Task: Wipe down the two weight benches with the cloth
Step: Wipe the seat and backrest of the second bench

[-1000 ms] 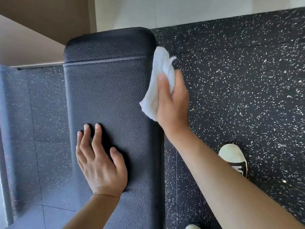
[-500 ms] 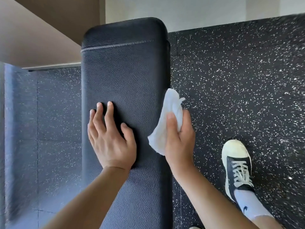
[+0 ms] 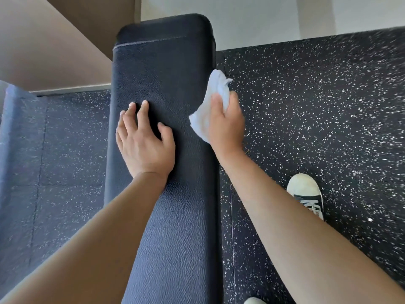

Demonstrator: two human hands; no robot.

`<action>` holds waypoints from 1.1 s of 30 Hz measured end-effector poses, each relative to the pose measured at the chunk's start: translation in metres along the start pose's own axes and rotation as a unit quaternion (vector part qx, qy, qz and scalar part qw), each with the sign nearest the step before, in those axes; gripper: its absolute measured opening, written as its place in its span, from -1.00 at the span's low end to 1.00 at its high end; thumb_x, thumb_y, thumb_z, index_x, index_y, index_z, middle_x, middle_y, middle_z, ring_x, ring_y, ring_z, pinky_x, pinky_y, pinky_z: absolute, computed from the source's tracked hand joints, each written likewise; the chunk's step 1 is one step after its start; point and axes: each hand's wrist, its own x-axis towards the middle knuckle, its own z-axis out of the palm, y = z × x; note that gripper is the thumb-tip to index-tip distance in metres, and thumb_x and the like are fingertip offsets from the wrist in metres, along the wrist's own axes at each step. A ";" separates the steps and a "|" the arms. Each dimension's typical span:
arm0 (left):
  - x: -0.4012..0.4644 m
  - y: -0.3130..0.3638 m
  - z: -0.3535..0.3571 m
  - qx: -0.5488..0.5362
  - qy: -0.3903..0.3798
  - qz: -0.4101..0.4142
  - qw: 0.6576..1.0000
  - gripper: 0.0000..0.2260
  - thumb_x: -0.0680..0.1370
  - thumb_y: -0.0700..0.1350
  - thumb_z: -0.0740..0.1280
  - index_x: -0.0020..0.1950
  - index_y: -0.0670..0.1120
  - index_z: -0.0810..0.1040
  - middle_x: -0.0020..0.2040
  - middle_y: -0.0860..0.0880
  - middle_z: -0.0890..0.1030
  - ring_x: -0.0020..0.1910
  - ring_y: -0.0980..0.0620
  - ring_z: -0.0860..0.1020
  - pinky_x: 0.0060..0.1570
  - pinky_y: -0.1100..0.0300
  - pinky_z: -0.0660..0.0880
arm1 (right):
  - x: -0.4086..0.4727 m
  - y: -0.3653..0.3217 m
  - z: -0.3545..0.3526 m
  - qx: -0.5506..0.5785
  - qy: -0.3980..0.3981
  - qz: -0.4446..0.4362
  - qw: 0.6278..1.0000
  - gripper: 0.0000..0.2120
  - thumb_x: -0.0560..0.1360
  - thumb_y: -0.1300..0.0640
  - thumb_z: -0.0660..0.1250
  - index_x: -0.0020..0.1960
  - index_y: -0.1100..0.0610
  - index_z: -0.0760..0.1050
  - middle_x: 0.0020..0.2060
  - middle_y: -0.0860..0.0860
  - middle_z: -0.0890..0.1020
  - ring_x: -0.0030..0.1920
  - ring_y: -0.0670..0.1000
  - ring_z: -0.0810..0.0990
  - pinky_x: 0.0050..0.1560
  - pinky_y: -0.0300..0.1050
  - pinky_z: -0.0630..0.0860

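A long black padded weight bench (image 3: 166, 69) runs from the bottom centre up to the far wall. My left hand (image 3: 144, 141) lies flat on its top, fingers spread and straight. My right hand (image 3: 226, 126) grips a crumpled white cloth (image 3: 210, 106) and presses it against the bench's right side edge. Part of the cloth is hidden under my fingers. Only one bench is in view.
Black rubber flooring with white speckles (image 3: 317, 110) lies on both sides of the bench. My foot in a white and black sneaker (image 3: 306, 194) stands to the right of the bench. A pale wall (image 3: 263, 16) is just behind the bench's far end, and a brown surface (image 3: 54, 40) at upper left.
My right hand slid the cloth back along the bench's right edge toward me, then forward again a little. My left hand stayed flat on the bench top.
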 end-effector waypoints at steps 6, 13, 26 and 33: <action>-0.014 -0.009 -0.008 -0.026 -0.013 0.016 0.999 -0.49 0.65 -0.11 0.16 0.62 -0.08 0.35 0.66 -0.10 0.27 0.65 -0.17 0.18 0.64 -0.07 0.06 | -0.099 0.041 -0.032 -0.024 -0.004 -0.051 0.998 -0.75 0.63 -0.04 0.19 -0.14 0.04 0.23 -0.27 -0.04 0.44 -0.22 0.07 0.40 -0.14 0.12 0.43; -0.181 -0.069 -0.051 0.019 -0.100 0.095 0.990 -0.45 0.65 -0.07 0.10 0.67 -0.02 0.27 0.71 -0.04 0.17 0.69 -0.10 0.10 0.63 -0.16 0.11 | -0.222 0.083 -0.077 -0.054 -0.033 -0.013 0.998 -0.72 0.65 -0.04 0.21 -0.17 -0.02 0.20 -0.29 -0.08 0.36 -0.23 -0.01 0.37 -0.19 -0.02 0.34; -0.207 -0.090 -0.047 0.053 -0.078 0.113 0.989 -0.39 0.58 -0.04 0.14 0.67 0.03 0.26 0.70 -0.02 0.19 0.69 -0.08 0.14 0.64 -0.11 0.09 | -0.047 0.024 -0.016 0.009 -0.009 0.012 1.000 -0.82 0.59 -0.06 0.22 -0.09 0.03 0.40 -0.28 -0.13 0.55 -0.26 -0.10 0.52 -0.19 -0.04 0.46; -0.209 -0.087 -0.047 0.043 -0.070 0.107 0.991 -0.40 0.59 -0.04 0.13 0.67 0.03 0.26 0.70 -0.03 0.20 0.68 -0.09 0.14 0.62 -0.18 0.13 | -0.170 0.073 -0.062 0.000 -0.038 0.009 0.999 -0.74 0.66 -0.03 0.24 -0.13 0.06 0.32 -0.30 -0.03 0.47 -0.25 0.06 0.46 -0.14 0.10 0.46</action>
